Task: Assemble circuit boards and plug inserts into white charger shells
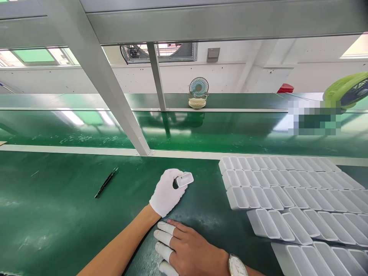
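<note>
My left hand (168,193), in a white glove, grips a small white rectangular plastic box (185,179) between thumb and fingers just above the green tabletop. The open side of the box faces me, with a small dark mark inside. My right hand (189,247) wears white finger cots on several fingers and a watch at the wrist. It lies with its fingers stretched out on the table near my left wrist, holding nothing. Many matching white boxes (264,199) stand in rows to the right. Black tweezers (106,183) lie to the left.
A light metal post (115,99) slants down to the rail (184,154) behind the work area. Beyond it runs a green belt or surface (218,132). A small fan (198,92) stands at the back, and a green fan (345,90) is at the far right.
</note>
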`<state>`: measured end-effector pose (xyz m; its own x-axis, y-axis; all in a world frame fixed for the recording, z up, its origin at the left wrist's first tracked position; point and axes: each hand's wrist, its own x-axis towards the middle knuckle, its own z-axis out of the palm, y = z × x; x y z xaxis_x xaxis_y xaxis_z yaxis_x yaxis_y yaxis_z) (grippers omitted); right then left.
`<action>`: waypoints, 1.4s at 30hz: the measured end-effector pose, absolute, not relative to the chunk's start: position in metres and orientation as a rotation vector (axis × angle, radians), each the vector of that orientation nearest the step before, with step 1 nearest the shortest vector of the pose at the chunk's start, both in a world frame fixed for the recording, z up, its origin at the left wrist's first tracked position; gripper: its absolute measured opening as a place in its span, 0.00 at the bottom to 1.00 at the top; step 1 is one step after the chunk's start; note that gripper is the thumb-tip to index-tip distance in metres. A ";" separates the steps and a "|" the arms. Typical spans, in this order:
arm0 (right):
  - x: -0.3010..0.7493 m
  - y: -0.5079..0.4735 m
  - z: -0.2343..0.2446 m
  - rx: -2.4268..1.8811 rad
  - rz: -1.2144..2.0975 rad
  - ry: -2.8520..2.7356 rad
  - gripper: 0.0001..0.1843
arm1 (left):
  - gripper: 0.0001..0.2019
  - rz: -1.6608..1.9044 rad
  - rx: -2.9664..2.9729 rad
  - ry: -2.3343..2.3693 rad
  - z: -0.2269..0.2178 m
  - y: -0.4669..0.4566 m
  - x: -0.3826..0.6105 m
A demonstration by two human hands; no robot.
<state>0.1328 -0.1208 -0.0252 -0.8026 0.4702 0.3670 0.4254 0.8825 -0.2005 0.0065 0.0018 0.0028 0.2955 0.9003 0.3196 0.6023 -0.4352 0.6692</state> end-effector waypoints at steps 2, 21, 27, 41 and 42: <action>0.133 -0.121 -0.026 -0.655 0.153 -2.636 0.11 | 0.13 0.952 2.144 1.347 0.003 0.002 0.007; 0.132 -0.122 -0.026 -0.670 0.165 -2.646 0.14 | 0.18 0.943 2.151 1.334 -0.005 0.005 0.005; 0.132 -0.122 -0.031 -0.654 0.162 -2.635 0.15 | 0.26 0.909 2.118 1.322 -0.009 0.007 0.005; 0.133 -0.121 -0.030 -0.642 0.101 -2.660 0.15 | 0.27 0.879 2.127 1.274 0.000 0.007 0.003; 0.133 -0.121 -0.029 -0.643 0.107 -2.663 0.14 | 0.28 0.852 2.106 1.279 0.002 0.006 0.003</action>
